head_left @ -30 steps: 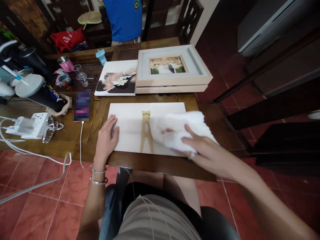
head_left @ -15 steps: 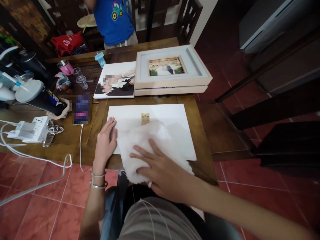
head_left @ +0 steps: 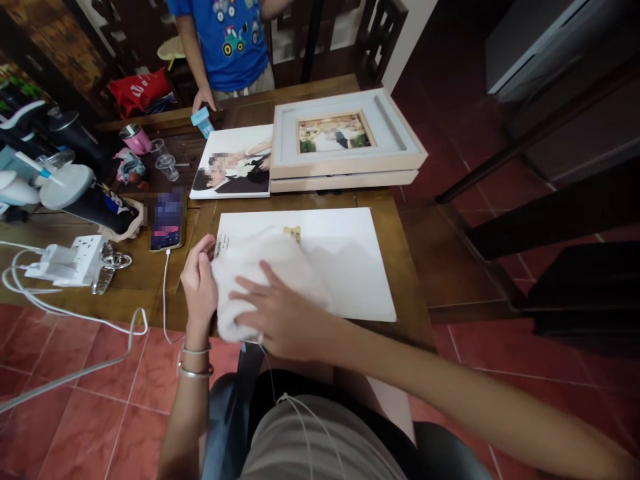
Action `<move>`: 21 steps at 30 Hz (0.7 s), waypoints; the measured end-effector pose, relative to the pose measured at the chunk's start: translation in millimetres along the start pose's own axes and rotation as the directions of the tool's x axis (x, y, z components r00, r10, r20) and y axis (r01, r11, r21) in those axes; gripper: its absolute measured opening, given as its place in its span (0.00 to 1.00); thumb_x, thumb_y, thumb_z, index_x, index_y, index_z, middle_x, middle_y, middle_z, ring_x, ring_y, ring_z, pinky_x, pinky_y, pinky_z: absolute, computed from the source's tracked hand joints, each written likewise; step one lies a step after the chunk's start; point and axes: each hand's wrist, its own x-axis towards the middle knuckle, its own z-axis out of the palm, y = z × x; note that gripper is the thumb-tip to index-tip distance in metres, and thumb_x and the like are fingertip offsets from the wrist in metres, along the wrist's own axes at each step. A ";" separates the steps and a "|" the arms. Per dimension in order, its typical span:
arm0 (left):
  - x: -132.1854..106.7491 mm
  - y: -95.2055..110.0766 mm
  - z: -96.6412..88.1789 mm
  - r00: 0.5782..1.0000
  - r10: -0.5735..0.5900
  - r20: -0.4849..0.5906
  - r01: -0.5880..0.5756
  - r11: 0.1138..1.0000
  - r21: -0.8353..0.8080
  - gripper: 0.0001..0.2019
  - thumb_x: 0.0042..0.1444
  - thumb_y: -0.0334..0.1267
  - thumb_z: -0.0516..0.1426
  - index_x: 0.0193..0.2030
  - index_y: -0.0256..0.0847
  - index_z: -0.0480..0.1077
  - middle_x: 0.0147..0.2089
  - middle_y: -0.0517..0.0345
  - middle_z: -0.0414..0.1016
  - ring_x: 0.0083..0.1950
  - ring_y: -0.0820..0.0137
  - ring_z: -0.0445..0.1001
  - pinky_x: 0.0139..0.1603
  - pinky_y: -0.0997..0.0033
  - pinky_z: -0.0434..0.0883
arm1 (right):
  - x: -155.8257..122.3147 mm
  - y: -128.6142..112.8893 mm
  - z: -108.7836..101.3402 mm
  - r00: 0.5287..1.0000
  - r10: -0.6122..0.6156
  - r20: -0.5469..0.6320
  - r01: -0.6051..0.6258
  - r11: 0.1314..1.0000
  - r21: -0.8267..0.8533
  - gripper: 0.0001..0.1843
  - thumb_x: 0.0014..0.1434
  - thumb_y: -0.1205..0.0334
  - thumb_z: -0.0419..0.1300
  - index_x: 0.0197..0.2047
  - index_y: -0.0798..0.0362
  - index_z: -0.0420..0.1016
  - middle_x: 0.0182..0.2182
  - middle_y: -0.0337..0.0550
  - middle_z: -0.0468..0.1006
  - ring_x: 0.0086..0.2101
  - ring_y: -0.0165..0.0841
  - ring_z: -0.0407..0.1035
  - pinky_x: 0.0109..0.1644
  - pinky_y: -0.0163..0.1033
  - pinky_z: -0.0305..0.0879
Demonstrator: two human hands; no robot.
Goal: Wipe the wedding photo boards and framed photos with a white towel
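A white board [head_left: 345, 260] lies face down on the wooden table [head_left: 390, 200], with a small wooden stand piece [head_left: 293, 232] on its back. A white cloth [head_left: 255, 273] covers the board's left part. My right hand [head_left: 280, 313] lies flat on the cloth with fingers spread. My left hand [head_left: 197, 283] rests at the board's left edge, fingers curled against the cloth's edge.
A framed photo [head_left: 345, 137] and a print [head_left: 233, 163] lie further back. A phone [head_left: 167, 220] on a cable, a power strip [head_left: 70, 260], cups [head_left: 167, 163] and bottles crowd the left. A person in a blue shirt [head_left: 225, 40] stands at the far side.
My right hand swept the cloth from the board's right side across to its left. My left hand lifted from flat to curled at the cloth's edge. The person opposite stepped closer.
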 end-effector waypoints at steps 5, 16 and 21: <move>-0.6 1.3 4.3 0.999 -0.007 0.052 -0.006 0.972 0.235 0.19 0.68 0.44 0.49 0.59 0.38 0.70 0.60 0.43 0.74 0.62 0.58 0.71 0.65 0.51 0.65 | -82.8 1.6 -19.7 0.988 0.043 -0.148 -0.022 0.990 0.142 0.20 0.52 0.77 0.51 0.45 0.51 0.74 0.53 0.47 0.80 0.62 0.44 0.64 0.71 0.70 0.34; 14.9 3.0 -13.3 0.944 -0.270 0.192 0.296 0.948 -0.120 0.24 0.58 0.45 0.60 0.59 0.39 0.68 0.61 0.41 0.74 0.64 0.56 0.72 0.68 0.49 0.64 | -134.5 45.6 15.3 0.845 0.288 -0.451 -0.317 0.948 0.011 0.13 0.49 0.78 0.49 0.24 0.50 0.61 0.67 0.54 0.61 0.67 0.51 0.52 0.68 0.78 0.32; 9.5 17.4 -30.3 0.922 -0.285 0.264 0.361 0.879 -0.312 0.26 0.57 0.48 0.61 0.60 0.41 0.67 0.67 0.42 0.68 0.65 0.53 0.70 0.64 0.50 0.69 | -129.3 39.4 11.2 0.817 0.220 -0.534 -0.275 0.961 -0.025 0.13 0.55 0.78 0.50 0.25 0.51 0.63 0.67 0.60 0.62 0.68 0.51 0.51 0.67 0.79 0.35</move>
